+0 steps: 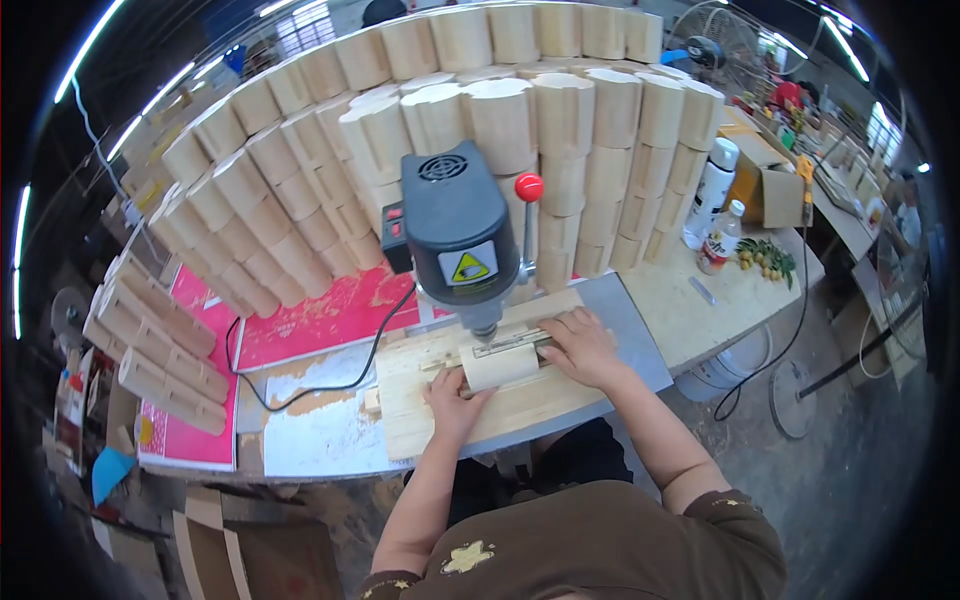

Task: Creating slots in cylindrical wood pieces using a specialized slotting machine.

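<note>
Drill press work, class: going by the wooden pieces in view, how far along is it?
Done, seemingly: a tall stack of wooden blocks behind the drill press. In hand: left hand and right hand steady one wooden piece under the bit. Left: perhaps the pieces at far left; drilled or not, unclear.

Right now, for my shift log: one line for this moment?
left hand steadies wooden block | right hand on its far end | block under drill press | stacked wooden blocks behind

torso: brown short-sleeved top at lower centre of frame | chest: pale gold star-shaped motif | sleeves: short, small pale decorations at hems | forearms: bare | left hand (452, 398): no glove | right hand (583, 349): no glove, no rings visible
</note>
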Tool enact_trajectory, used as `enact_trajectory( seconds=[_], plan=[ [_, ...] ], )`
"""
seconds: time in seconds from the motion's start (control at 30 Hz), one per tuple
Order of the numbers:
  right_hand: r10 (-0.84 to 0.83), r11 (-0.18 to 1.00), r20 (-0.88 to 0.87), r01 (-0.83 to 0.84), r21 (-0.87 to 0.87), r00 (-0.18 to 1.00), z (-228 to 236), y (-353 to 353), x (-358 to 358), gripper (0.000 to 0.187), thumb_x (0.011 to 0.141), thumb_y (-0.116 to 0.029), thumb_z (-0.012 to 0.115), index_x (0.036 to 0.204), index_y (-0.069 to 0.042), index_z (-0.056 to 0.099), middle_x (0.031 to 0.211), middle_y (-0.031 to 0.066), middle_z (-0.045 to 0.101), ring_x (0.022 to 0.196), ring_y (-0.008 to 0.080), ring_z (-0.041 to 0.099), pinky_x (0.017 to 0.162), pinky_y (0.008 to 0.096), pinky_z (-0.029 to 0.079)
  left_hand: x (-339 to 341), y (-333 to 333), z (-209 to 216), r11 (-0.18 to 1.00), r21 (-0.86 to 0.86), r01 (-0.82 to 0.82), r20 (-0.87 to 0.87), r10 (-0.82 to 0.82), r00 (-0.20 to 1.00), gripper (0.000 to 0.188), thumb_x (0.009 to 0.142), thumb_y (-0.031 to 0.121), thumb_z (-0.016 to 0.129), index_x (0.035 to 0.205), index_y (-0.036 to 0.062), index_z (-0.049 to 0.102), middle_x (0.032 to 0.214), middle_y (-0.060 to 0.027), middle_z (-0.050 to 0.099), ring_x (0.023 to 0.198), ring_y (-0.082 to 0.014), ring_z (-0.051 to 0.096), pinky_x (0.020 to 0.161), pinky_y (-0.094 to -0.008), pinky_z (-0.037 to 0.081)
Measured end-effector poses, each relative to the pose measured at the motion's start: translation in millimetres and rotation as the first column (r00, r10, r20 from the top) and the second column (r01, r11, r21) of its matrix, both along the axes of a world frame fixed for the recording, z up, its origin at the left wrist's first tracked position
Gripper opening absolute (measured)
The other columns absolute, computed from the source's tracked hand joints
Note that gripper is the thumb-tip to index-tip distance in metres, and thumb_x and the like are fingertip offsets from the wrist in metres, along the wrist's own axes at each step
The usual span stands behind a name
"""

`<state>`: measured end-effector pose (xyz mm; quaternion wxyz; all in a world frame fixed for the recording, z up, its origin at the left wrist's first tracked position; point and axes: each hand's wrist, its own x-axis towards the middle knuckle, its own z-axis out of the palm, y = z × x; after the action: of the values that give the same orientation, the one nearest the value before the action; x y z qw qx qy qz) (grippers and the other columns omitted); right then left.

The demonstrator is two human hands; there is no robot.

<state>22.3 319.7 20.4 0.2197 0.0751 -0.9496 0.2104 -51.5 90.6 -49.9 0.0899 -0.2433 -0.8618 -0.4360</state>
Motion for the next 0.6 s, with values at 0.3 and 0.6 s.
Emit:
enact_trajectory(
  seconds=[0.3, 0.6],
  plan=[
    [-0.092, 0.994, -0.024, 0.093, 0.065, 0.995, -1, -12, 19, 0.039, 0.072, -0.025, 0.068, 0.104, -0.006, 0.057, 0.092, 0.0114, 0.055, 0.089, 0.0308, 0.049, 0.084, 0.0414, 0.037, 13, -116, 18, 0.944, 0.294, -0.147, 0.096, 0.124, 0.988, 0.024, 0.062, 0.011, 0.078, 0.073, 0.0048, 0.058, 0.068, 0.0005, 0.048, 0.064, -0.0108, 0.047, 0.055, -0.025, 0.039],
    [0.009, 0.99, -0.068, 0.001, 0.138, 0.998, -12, -40, 16, 0.035, 0.068, -0.025, 0.07, 0.096, -0.007, 0.058, 0.086, 0.0095, 0.054, 0.083, 0.0311, 0.05, 0.078, 0.0414, 0.038, 37, -124, 68, 0.811, 0.366, -0.457, 0.705, 0.079, 0.705, 0.033, 0.075, 0.028, 0.073, 0.062, 0.0019, 0.059, 0.054, 0.0019, 0.049, 0.047, -0.004, 0.04, 0.043, -0.0206, 0.029]
  ],
)
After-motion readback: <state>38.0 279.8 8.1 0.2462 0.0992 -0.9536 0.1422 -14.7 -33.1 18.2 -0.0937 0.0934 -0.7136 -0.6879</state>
